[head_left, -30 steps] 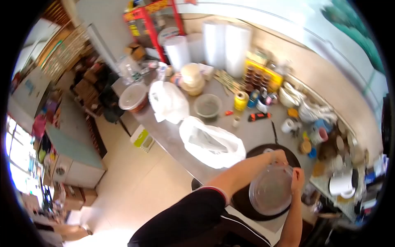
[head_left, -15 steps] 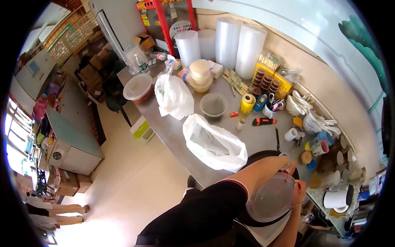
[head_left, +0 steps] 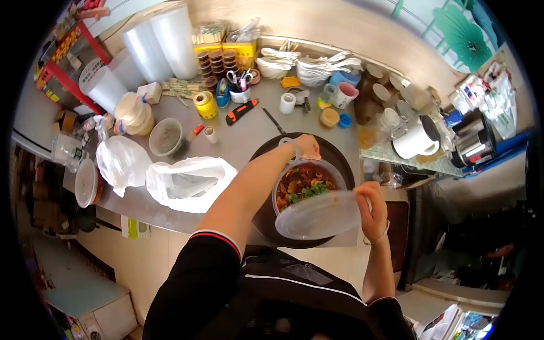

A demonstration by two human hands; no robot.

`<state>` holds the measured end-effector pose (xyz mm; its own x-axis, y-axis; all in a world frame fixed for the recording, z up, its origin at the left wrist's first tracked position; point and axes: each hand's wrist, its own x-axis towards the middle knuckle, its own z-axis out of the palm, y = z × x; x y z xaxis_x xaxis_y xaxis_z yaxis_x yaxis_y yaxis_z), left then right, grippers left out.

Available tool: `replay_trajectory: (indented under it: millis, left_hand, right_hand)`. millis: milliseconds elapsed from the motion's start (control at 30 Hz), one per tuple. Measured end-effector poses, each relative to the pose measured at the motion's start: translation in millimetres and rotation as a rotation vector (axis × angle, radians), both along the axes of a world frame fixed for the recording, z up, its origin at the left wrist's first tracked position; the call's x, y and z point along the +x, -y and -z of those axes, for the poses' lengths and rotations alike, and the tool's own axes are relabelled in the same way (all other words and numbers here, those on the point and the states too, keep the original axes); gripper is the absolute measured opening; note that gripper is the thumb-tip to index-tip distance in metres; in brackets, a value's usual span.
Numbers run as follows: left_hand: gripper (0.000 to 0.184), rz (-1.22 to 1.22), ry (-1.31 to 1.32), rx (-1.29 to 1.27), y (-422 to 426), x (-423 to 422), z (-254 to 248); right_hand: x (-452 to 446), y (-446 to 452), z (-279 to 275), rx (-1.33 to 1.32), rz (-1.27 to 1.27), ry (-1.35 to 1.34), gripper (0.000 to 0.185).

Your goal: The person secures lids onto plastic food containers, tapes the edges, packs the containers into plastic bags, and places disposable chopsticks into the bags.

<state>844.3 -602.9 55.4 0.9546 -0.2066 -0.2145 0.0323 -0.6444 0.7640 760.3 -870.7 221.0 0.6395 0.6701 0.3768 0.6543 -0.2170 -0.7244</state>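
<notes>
A person in a black short-sleeved shirt grasps the edge of a translucent plastic lid with the right hand, the lid tilted over the near side of a clear round plastic bowl. Inside the bowl, a red dish is topped with green herbs. The left hand is at the far rim; whether its fingers grip there cannot be told. The bowl sits on a dark round tray at the edge of a metal table, near an open white plastic bag and an orange-and-black utility knife.
</notes>
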Motion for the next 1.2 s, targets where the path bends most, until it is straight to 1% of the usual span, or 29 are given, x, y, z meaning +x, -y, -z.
replay_trajectory:
  millis: [100, 133, 167, 233, 300, 333, 367, 400, 433, 467, 533, 567, 633, 733, 767, 833, 900, 933, 967, 1033, 1067, 1133, 1200]
  left_hand:
    - [0.030, -0.023, 0.047, 0.018, 1.8, -5.0, 0.7]
    - [0.035, -0.048, 0.124, 0.003, 1.0, -9.3, 0.0]
    - [0.035, -0.110, 0.188, -0.068, -0.6, -17.5, -6.5]
    - [0.036, -0.256, 0.328, -0.189, -5.8, -48.3, -32.4]
    - [0.034, -0.479, 0.300, -0.583, -22.6, -108.4, -65.9]
    - [0.033, -0.579, 0.299, -0.791, -26.5, -140.6, -80.3]
    - [0.030, -0.710, 0.315, -0.854, -33.9, -178.4, -90.3]
    - [0.028, -0.839, 0.332, -0.920, -41.6, -222.0, -96.6]
    - [0.027, -1.004, 0.324, -0.839, -46.9, -267.4, -98.0]
    - [0.027, -1.117, 0.382, -0.858, -49.1, -313.6, -81.1]
    - [0.025, -1.402, 0.280, -0.780, -49.7, -403.6, -65.9]
    - [0.024, -1.527, 0.253, -0.768, -53.4, -450.4, -45.3]
    - [0.022, -1.793, 0.242, -0.735, -56.6, -534.4, -27.4]
    - [0.020, -2.131, 0.290, -0.707, -74.5, -619.8, -8.5]
    - [0.020, -2.253, 0.325, -0.691, -78.0, -648.8, -4.9]
    - [0.020, -2.316, 0.414, -0.784, -104.3, -681.2, 1.1]
    - [0.020, -2.309, 0.483, -0.851, -138.9, -701.8, 7.4]
    - [0.019, -2.307, 0.509, -0.858, -165.3, -711.9, 4.1]
    - [0.019, -2.305, 0.551, -0.852, -194.6, -727.4, 3.3]
    - [0.018, -2.283, 0.620, -0.844, -257.2, -756.1, 5.7]
    - [0.018, -2.259, 0.646, -0.796, -290.6, -771.0, 8.8]
    - [0.019, -2.223, 0.683, -0.716, -357.9, -800.9, 15.5]
    - [0.020, -2.210, 0.630, -0.668, -418.8, -816.6, 16.6]
  right_hand:
    - [-27.8, 37.5, -17.5, 0.028, 0.092, -0.033, 0.012]
    - [-34.8, 53.3, -22.5, 0.078, 0.159, -0.052, 0.011]
    - [-37.7, 66.2, -28.6, 0.135, 0.204, -0.079, 0.009]
    - [-39.3, 79.5, -59.2, 0.239, 0.313, -0.109, 0.009]
    - [-16.0, 93.7, -70.2, 0.446, 0.414, -0.113, 0.011]
    - [-15.0, 78.2, -86.6, 0.530, 0.346, -0.144, 0.013]
    - [-11.9, 59.7, -100.0, 0.614, 0.281, -0.172, 0.015]
    - [-4.1, 45.2, -98.5, 0.620, 0.269, -0.178, 0.015]
    - [1.0, 27.3, -100.2, 0.519, 0.061, -0.157, 0.016]
    - [0.5, -0.8, -100.0, 0.490, -0.019, -0.139, 0.017]
    - [-3.8, -62.0, -90.0, 0.446, -0.154, -0.116, 0.017]
    - [-4.1, -92.0, -80.9, 0.433, -0.206, -0.108, 0.017]
    - [-8.5, -149.4, -59.5, 0.382, -0.183, 0.007, 0.014]
    - [-22.1, -247.1, -27.9, 0.380, -0.283, 0.245, 0.012]
    - [-35.9, -279.8, -29.0, 0.355, -0.232, 0.398, 0.011]
    - [-38.2, -348.8, -8.1, 0.293, -0.251, 0.448, 0.010]
    - [-39.6, -406.0, 13.8, 0.189, -0.254, 0.549, 0.011]
    - [-35.2, -432.2, 28.6, 0.118, -0.261, 0.551, 0.012]
    - [-27.0, -453.4, 46.4, 0.028, -0.284, 0.612, 0.017]
    - [-60.3, -481.0, 54.2, -0.142, -0.189, 0.687, 0.028]
    - [-76.9, -497.0, 58.0, -0.078, -0.184, 0.647, 0.032]
    - [-153.8, -529.5, 42.6, 0.032, -0.186, 0.571, 0.039]
    - [-232.1, -581.4, 25.9, 0.129, -0.375, 0.345, 0.038]
